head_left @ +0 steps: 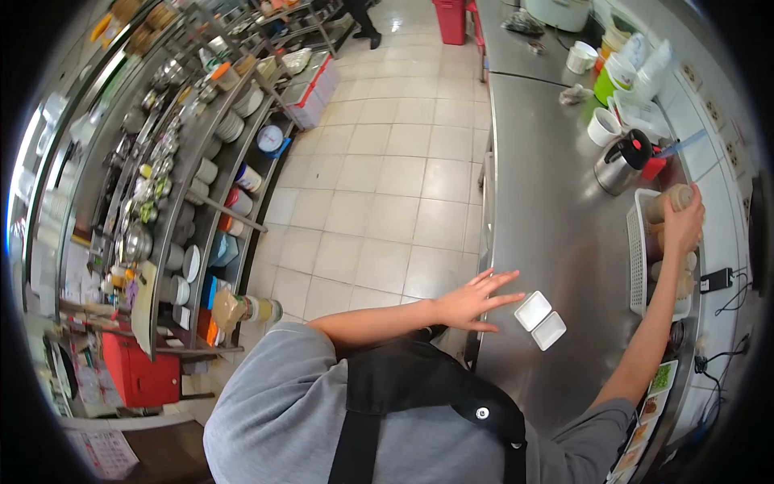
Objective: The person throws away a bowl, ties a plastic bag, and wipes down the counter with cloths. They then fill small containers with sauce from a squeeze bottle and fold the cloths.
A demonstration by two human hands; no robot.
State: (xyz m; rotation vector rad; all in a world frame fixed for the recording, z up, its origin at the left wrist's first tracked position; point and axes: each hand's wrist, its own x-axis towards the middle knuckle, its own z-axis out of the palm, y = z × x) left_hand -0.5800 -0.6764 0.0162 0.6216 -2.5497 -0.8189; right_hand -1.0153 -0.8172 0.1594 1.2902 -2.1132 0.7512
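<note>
A small white foam box (541,320) lies with its lid open on the steel counter (556,202). Just left of it, over the counter's edge, my left hand (476,302) has its fingers spread and holds nothing. My right hand (685,219) is wrapped round a jar with a light lid (674,202) at the far end of a white plastic basket (638,250). More jars stand in that basket, partly behind my right arm.
A steel thermos (621,163), white tubs (603,127) and a green container (614,78) stand farther along the counter. Food trays (663,377) line the right wall. Shelves with dishes (230,127) fill the left. A person's legs (361,20) show beyond the aisle.
</note>
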